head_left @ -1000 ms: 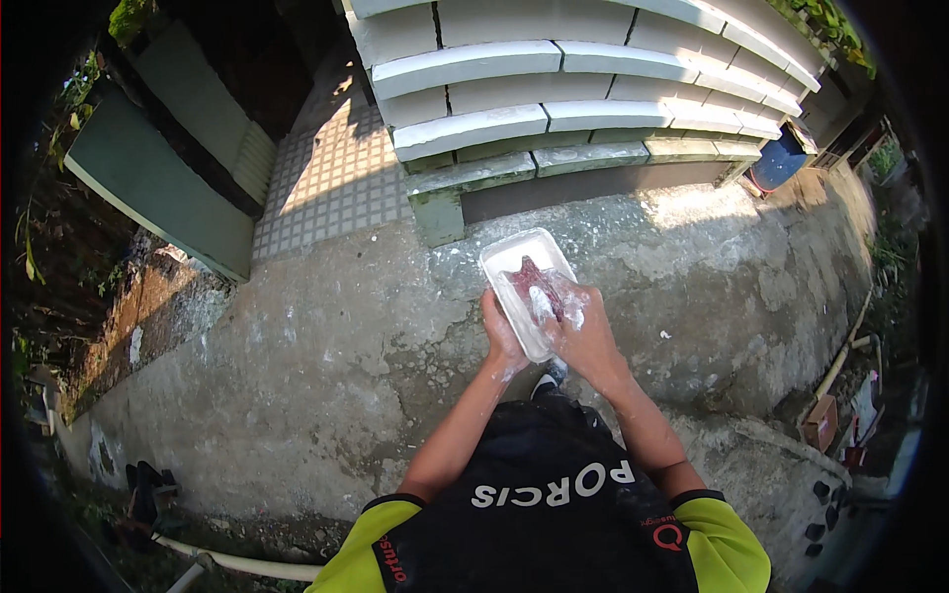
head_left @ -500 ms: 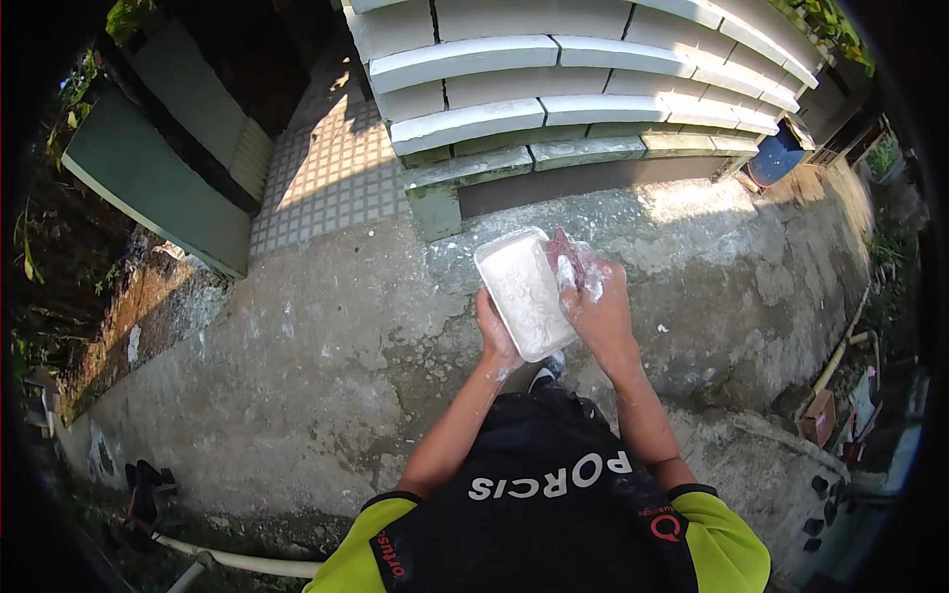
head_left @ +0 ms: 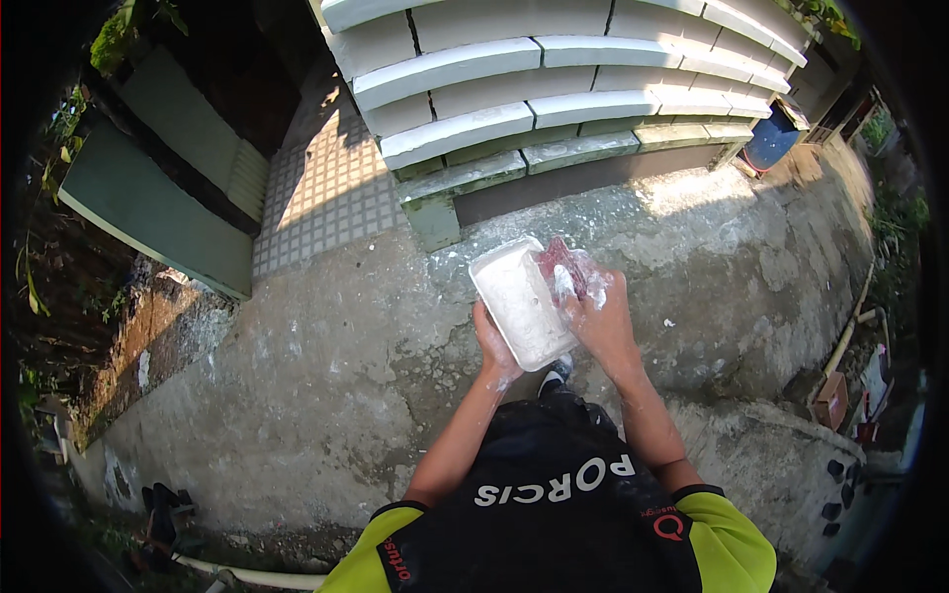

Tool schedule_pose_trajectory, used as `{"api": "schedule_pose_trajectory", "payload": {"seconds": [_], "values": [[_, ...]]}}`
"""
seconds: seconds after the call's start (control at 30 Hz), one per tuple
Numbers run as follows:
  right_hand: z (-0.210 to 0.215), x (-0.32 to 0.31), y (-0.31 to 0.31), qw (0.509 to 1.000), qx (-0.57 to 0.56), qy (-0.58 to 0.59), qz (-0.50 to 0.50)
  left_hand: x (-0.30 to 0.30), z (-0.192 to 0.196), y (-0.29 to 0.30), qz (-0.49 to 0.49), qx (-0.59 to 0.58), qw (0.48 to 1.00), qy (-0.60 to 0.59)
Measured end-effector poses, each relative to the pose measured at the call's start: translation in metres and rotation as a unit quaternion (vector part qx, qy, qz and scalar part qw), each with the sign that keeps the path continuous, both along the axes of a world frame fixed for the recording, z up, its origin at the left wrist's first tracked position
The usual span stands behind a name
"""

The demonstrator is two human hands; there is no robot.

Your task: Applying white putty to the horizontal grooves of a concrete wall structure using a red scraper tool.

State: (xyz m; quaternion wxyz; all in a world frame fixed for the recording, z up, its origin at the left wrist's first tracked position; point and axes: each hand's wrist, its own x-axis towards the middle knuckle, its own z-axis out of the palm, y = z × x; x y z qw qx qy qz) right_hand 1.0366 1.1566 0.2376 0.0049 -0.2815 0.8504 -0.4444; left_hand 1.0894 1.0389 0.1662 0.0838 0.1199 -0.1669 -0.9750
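Observation:
A white rectangular tub (head_left: 497, 318) is tilted in front of me, with thick white paint (head_left: 524, 301) spread over its inside. My left hand (head_left: 492, 346) is closed round the tub's left side, fingers hidden underneath. At the tub's right edge, my right hand (head_left: 605, 318) grips a dark red, soft-looking piece (head_left: 557, 255); whether it is a rag or a sponge I cannot tell. White paint smears cover the thumb and fingers of that hand.
Ahead stands a house front with white horizontal ledges (head_left: 474, 119). A tiled path (head_left: 326, 188) leads back beside a green wall (head_left: 148, 198). A blue barrel (head_left: 769, 146) is at the far right. Rough, paint-spotted concrete (head_left: 326, 366) lies below; a cardboard box (head_left: 828, 400) sits right.
The tub and both hands have shifted slightly left and lower in view. My right hand keeps its grip on the red piece at the tub's edge.

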Motion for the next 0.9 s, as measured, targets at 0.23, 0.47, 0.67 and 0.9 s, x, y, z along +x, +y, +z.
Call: {"api": "schedule_pose_trajectory", "payload": {"seconds": [0.23,0.47,0.67,0.9], "values": [[0.015,0.003,-0.005,0.996,-0.070,-0.039,0.049,-0.019,-0.016,0.009,0.032,-0.027,0.999,-0.008],[0.002,-0.027,0.015,0.994,-0.099,0.047,-0.001,-0.039,-0.019,0.019,0.004,-0.030,1.000,0.005],[0.005,-0.062,0.031,0.997,-0.070,0.011,0.020,-0.065,-0.017,0.041,-0.012,-0.005,1.000,-0.004],[-0.002,-0.091,0.053,0.991,-0.091,-0.067,0.075,-0.107,-0.019,0.059,0.018,-0.026,0.999,-0.030]]}}
